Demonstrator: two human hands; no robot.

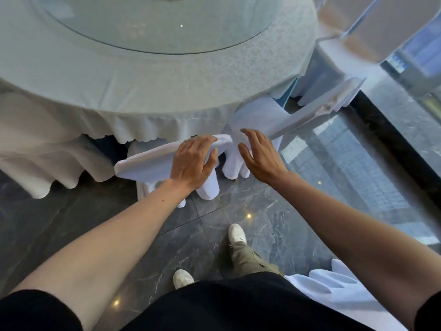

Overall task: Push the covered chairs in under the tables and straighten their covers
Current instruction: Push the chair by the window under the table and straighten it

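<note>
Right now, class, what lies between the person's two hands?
In the head view, only draped white chair cover lies between the left hand and the right hand.

Top (pixel 238 304): black, plain, loose over the torso. Left sleeve (pixel 35 311) and right sleeve (pixel 429 311): black, short, ending on the upper arms; forearms bare. Left hand (pixel 191 161), right hand (pixel 260 158): bare. Trousers (pixel 250 259): khaki-olive, loose, creased, only one leg in view. Left shoe (pixel 182 278), right shoe (pixel 237 234): white, low, rounded toes, a little scuffed
</note>
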